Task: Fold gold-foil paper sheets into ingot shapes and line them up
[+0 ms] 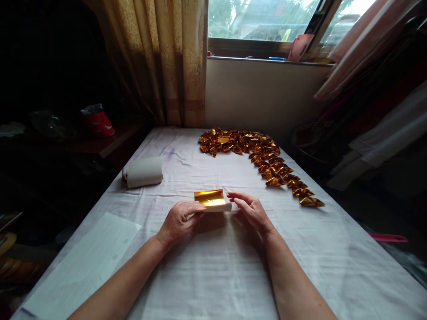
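A sheet of gold foil paper (209,198) with a white back is curled over into a flattened roll near the middle of the table. My left hand (180,222) is closed on its left end, thumb on top and fingers beneath. At the other end, my right hand (251,211) has its fingers apart and slightly bent, beside the white edge; whether the fingertips touch it is hard to tell. Folded gold foil pieces (238,142) lie heaped at the far side, and two rows of them (283,171) run toward the right edge.
On the left of the white-covered table (213,266) are a curled white stack (145,172) and a printed paper sheet (86,262). A curtain (167,66) hangs by the window. A red container (98,122) stands on a dark side surface; clothes (383,124) hang at right.
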Tool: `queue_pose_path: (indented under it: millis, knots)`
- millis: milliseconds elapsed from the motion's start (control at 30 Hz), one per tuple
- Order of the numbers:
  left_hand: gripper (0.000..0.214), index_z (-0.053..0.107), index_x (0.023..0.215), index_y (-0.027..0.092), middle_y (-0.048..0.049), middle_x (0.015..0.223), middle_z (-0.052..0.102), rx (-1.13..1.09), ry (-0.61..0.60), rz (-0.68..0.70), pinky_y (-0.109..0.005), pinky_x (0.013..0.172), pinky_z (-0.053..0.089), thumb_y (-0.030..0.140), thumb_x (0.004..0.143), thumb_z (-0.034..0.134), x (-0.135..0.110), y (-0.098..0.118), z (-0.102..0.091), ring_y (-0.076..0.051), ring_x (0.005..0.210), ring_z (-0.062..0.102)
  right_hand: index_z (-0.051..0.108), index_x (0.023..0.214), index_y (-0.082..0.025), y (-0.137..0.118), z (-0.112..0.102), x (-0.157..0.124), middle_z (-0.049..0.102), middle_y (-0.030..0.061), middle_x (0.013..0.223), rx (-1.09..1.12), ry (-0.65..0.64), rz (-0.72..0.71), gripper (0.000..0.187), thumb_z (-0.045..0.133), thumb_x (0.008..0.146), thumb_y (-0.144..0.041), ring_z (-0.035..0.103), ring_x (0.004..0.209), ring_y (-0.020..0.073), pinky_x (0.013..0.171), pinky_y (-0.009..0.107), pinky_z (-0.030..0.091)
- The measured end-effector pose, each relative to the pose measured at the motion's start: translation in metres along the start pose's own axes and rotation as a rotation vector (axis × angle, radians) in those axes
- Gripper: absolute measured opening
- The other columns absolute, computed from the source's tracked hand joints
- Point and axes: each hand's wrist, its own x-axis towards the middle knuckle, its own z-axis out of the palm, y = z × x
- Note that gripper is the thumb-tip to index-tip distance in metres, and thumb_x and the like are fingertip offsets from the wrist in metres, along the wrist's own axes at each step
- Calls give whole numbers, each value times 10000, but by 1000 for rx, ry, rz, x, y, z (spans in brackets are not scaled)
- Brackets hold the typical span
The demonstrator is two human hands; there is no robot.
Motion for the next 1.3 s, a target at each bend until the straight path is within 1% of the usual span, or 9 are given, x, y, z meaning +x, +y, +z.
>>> queue_pose_path:
  millis: [200, 400, 500, 600, 700, 767, 867, 1000, 1300]
  knots:
    - [475, 736, 1044, 142, -75, 944, 761, -459, 52, -330, -327, 805, 556, 547, 815, 638, 15, 17, -14, -233, 896, 685, 728, 1116, -259, -15, 3, -2, 655, 73, 1292, 64, -189, -76, 489, 664, 776, -605, 533, 1274, 293, 1061, 459, 432]
    - [658, 658, 1183, 115, -16, 773, 675, -587, 210, -479, -247, 647, 515, 566, 708, 728, 27, -5, -15, -132, 675, 603, 608, 1273, -177, -9, 28, -4, 697, 27, 780, 128, -308, 139, 577, 698, 766, -436, 633, 696, 167, 656, 297, 506]
    - [757, 487, 1411, 145, 91, 576, 491, -386, 305, -515, -201, 577, 442, 443, 753, 716, 29, -24, -7, -81, 524, 491, 458, 1416, -164, -7, 35, -4, 602, -42, 630, 96, -224, 173, 723, 676, 756, -361, 513, 545, 115, 549, 253, 418]
    - [708, 433, 1455, 187, 61, 686, 550, -74, 335, -493, -228, 679, 481, 331, 803, 668, 33, -37, -2, -96, 608, 546, 454, 1396, -174, -11, 38, -4, 555, -66, 594, 133, -244, 206, 705, 648, 744, -360, 471, 504, 104, 510, 239, 390]
    - [661, 420, 1457, 218, -65, 1083, 650, 141, 330, -405, -319, 855, 523, 276, 832, 628, 38, -41, -1, -182, 927, 650, 590, 1156, -185, -14, 41, -3, 561, -49, 620, 179, -215, 264, 493, 627, 720, -411, 481, 499, 103, 490, 238, 405]
    - [626, 434, 1441, 218, -145, 1414, 491, 289, 342, -265, -403, 1017, 467, 280, 847, 618, 36, -37, -2, -268, 1256, 533, 616, 983, -188, -12, 43, -2, 553, -44, 614, 154, -131, 300, 366, 609, 709, -430, 478, 490, 103, 475, 235, 401]
    - [538, 482, 1406, 210, -158, 1587, 271, 464, 166, 8, -476, 1154, 314, 387, 906, 573, 24, -24, -1, -312, 1461, 276, 610, 836, -195, -6, 45, 0, 553, -33, 592, 57, -52, 312, 257, 587, 713, -419, 472, 484, 107, 471, 237, 393]
    - [709, 492, 1406, 266, -121, 1498, 465, 584, -289, 191, -594, 1184, 160, 576, 796, 678, 4, -5, 9, -351, 1415, 360, 629, 781, -197, -5, 45, 0, 590, -5, 623, -14, -77, 286, 187, 583, 736, -372, 502, 536, 122, 499, 239, 407]
    - [419, 603, 1245, 194, -111, 1275, 655, 664, -351, 188, -485, 1083, 356, 402, 882, 619, 0, 14, 6, -286, 1174, 595, 705, 966, -167, -19, 19, -6, 606, -9, 741, 74, -465, 404, 374, 722, 711, -440, 510, 609, 108, 571, 246, 444]
